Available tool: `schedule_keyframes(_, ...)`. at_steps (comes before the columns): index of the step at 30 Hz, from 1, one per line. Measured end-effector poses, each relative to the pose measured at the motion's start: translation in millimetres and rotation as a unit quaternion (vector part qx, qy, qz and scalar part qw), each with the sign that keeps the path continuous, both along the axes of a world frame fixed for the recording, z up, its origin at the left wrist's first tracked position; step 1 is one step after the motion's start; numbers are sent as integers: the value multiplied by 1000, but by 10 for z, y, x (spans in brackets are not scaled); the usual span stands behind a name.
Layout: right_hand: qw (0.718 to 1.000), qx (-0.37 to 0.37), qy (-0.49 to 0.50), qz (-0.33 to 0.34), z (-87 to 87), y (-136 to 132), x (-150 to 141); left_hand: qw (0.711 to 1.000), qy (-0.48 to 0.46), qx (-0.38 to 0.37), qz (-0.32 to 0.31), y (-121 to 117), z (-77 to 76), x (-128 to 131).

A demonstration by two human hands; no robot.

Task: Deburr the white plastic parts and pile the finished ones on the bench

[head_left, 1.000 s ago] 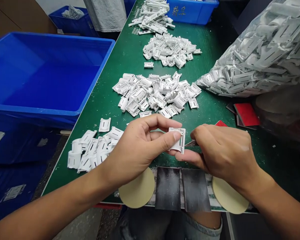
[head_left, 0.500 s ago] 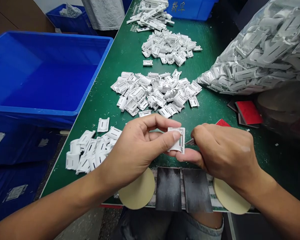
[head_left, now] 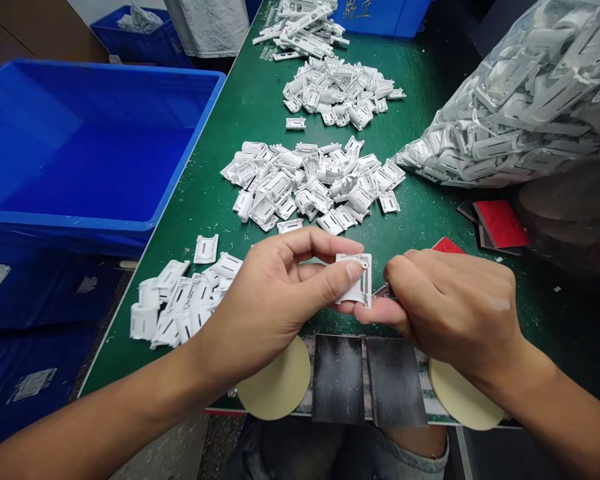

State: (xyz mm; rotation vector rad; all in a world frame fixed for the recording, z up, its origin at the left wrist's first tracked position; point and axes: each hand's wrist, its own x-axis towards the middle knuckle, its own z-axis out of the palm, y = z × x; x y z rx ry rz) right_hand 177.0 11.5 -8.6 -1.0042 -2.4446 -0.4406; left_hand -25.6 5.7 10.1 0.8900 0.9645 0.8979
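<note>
Between the thumb and fingers of my left hand is a small white plastic part with a slotted frame and a raised rim. My right hand is closed around a small knife, of which only the thin metal blade shows; its handle is hidden in the fist. The blade tip lies close to the right edge of the part, and my right thumb rests by the part's lower corner. Just beyond my hands lies a pile of similar white parts. More of them form a heap left of my left wrist.
A clear bag of white parts leans in at the right. Two dark flat blocks and round cream discs lie along the front edge. Red pads sit right. A large blue bin stands left of the green table.
My right hand and the blade have shifted slightly right, away from the part's edge. My left hand holds the white part almost still.
</note>
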Motion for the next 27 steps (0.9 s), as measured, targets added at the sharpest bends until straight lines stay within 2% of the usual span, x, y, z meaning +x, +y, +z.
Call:
schedule_keyframes(9, 1000, 1, -4, 12, -7, -10, -1, 1000, 11, 5, -1, 4, -12, -4)
schedule_keyframes(14, 991, -72, 82, 72, 22, -18, -27, 999, 27, 17, 30, -14, -12, 17)
schedule_keyframes(17, 982, -117, 132, 70, 43, -30, -56, 997, 47, 37, 44, -13, -10, 34)
schedule_keyframes(19, 965, -185, 175, 64, 56, -31, -73, 999, 24, 32, 26, -6, -3, 38)
schedule_keyframes(22, 909, -324, 252, 66, 78, -25, -82, 999, -30, 23, -4, 9, 14, 32)
schedule_keyframes(24, 877, -384, 284, 59, 96, -17, -76, 998, -52, 19, -14, 19, 21, 26)
schedule_keyframes(25, 872, -392, 290, 54, 106, -12, -70, 998, -58, 16, -16, 24, 22, 24)
schedule_keyframes(27, 894, -353, 273, 45, 124, 1, -55, 998, -58, 17, -13, 31, 20, 23)
